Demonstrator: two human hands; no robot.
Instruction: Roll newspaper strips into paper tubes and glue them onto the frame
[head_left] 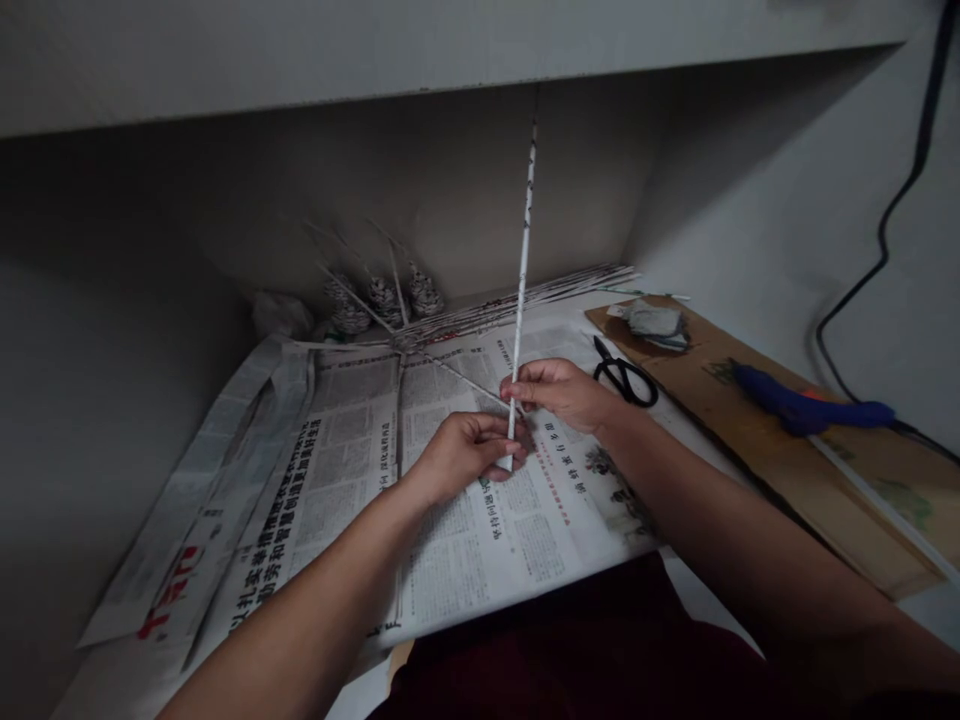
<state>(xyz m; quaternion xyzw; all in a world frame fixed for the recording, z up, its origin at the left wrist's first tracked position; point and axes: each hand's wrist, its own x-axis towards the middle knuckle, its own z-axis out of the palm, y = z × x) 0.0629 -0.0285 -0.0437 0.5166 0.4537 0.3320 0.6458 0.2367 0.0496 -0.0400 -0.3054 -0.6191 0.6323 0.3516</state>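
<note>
A thin rolled newspaper tube (pixel 523 245) stands nearly upright in front of me, its top reaching toward the overhanging shelf. My left hand (pixel 469 452) pinches it near the lower end. Just above, my right hand (pixel 559 393) grips the same tube between thumb and fingers. Another thin paper tube (pixel 461 374) slants from the joined tubes at the back left down to my fingers; whether it is held or only passes behind them I cannot tell. Spread newspaper (pixel 450 550) lies under both hands.
Black-handled scissors (pixel 624 378) lie right of my right hand. On a cardboard sheet (pixel 720 400) rest a blue glue gun (pixel 806 400) and a grey folded cloth (pixel 656 322). Behind are a bundle of paper tubes (pixel 540 292) and several woven paper pieces (pixel 386 297). A shelf (pixel 450 50) overhangs.
</note>
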